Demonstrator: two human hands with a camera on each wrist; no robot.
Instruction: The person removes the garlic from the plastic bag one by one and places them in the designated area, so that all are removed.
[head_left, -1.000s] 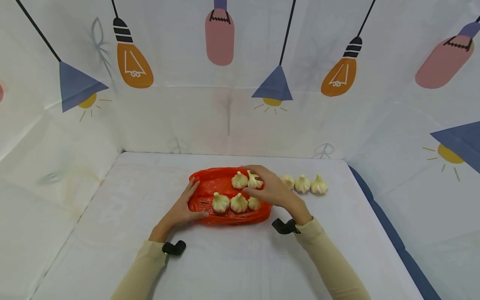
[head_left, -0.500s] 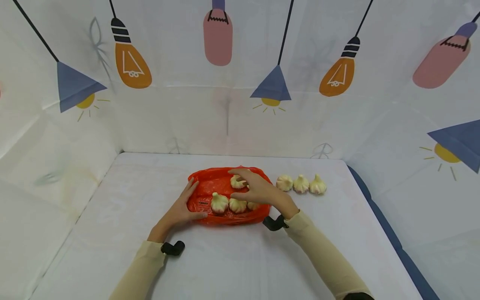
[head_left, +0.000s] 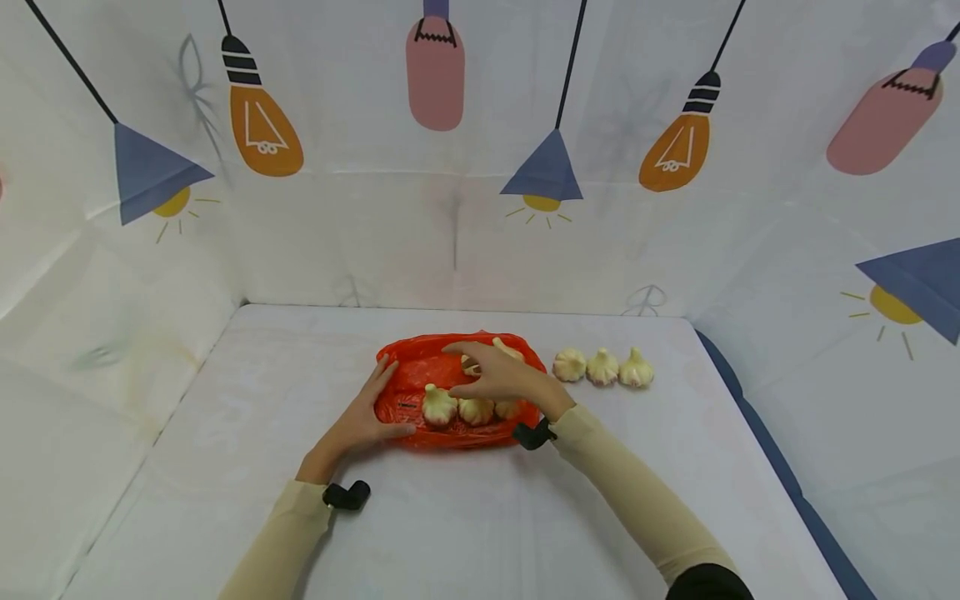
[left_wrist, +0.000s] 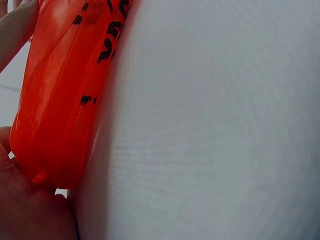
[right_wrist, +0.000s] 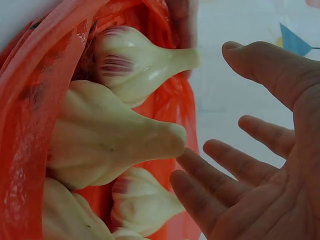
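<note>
A red plastic bag, opened out like a shallow tray, holds garlic bulbs in two rows. Three bulbs make up the near row; at the back, one bulb shows behind my right hand and another is mostly covered by it. My left hand holds the bag's left end, thumb at the near rim and fingers at the far side. Above the back row, my right hand has its fingers spread. In the right wrist view that palm holds nothing, and its fingertips are right by the stem of a bulb.
Three more garlic bulbs stand in a line on the white table, right of the bag. A white curtain printed with lamps closes off the back and sides. Dark blue fabric runs along the table's right edge.
My right hand has moved left across the bag, from the back right bulb to over the bulb beside it. My left hand and the bag stay where they were.
</note>
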